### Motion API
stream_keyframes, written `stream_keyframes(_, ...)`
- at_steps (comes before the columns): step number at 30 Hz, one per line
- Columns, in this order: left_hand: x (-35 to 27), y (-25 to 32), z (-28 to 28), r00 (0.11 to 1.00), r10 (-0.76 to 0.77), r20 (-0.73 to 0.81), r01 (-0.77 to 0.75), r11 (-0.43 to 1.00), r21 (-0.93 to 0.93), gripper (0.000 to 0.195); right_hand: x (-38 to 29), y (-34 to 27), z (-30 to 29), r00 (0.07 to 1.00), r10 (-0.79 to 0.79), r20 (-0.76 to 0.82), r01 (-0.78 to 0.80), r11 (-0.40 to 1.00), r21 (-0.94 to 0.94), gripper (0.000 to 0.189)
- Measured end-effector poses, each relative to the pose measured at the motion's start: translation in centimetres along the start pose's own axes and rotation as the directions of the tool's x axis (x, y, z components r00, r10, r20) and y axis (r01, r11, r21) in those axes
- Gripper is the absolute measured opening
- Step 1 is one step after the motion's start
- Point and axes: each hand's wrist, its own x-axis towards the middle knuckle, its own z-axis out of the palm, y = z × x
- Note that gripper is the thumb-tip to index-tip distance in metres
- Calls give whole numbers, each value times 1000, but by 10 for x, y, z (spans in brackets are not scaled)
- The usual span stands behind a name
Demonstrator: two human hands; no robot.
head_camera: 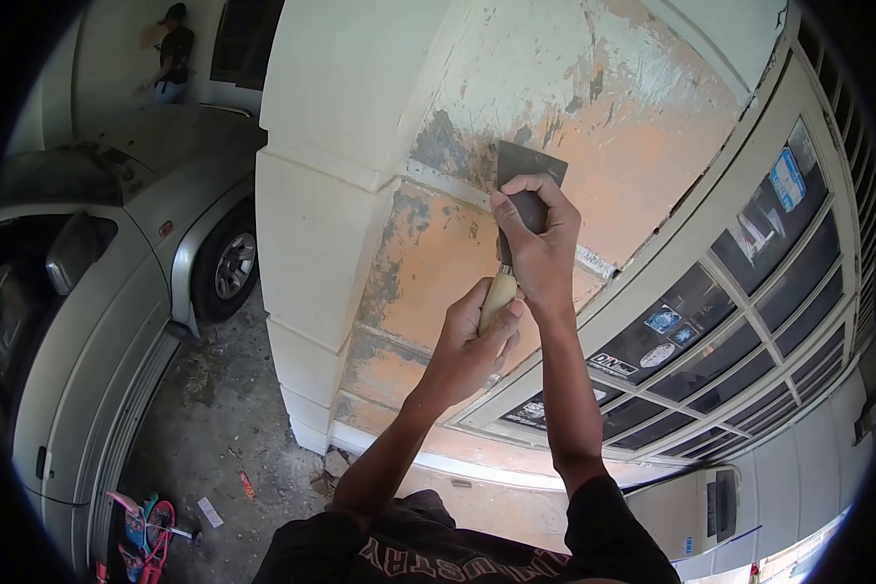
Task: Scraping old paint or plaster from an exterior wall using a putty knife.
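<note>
Both hands hold one scraper (531, 164), a wide dark metal blade on a pale wooden handle (498, 301). My left hand (474, 336) is closed around the handle. Higher up, my right hand (544, 233) grips the blade's lower part, thumb on the near side. The blade's wide edge lies at or close to the wall (628, 160); whether it touches cannot be told. Around it the wall shows scratched white paint, bare orange patches and grey spots. A narrow raised ledge (452, 186) crosses the wall behind the hands.
A white pillar (321, 241) stands left of the worked wall, a paned window frame (701, 401) right. A silver vehicle (109, 292) is parked at far left. A child's bicycle (148, 536) is on the concrete floor. Another person (176, 55) stands beyond the vehicle.
</note>
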Motion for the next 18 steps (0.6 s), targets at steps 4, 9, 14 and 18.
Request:
stream_keyframes(4,9,-7,7,999,-12,41,16,994,-111,20,16,1,-10,991,-79,-109,62,986,-154,10)
stream_keyframes(9,27,-30,1,994,83,73,-53,936,-349,37,26,15,-9,964,-225,-140,181,945,-274,11)
stream_keyframes(14,37,-35,0,999,16,47,7,893,-449,41,27,9,-5,951,-270,-152,196,904,-380,7)
stream_keyframes(18,36,-24,7,995,-30,98,78,845,-529,41,32,3,-5,953,-257,-158,183,910,-372,6)
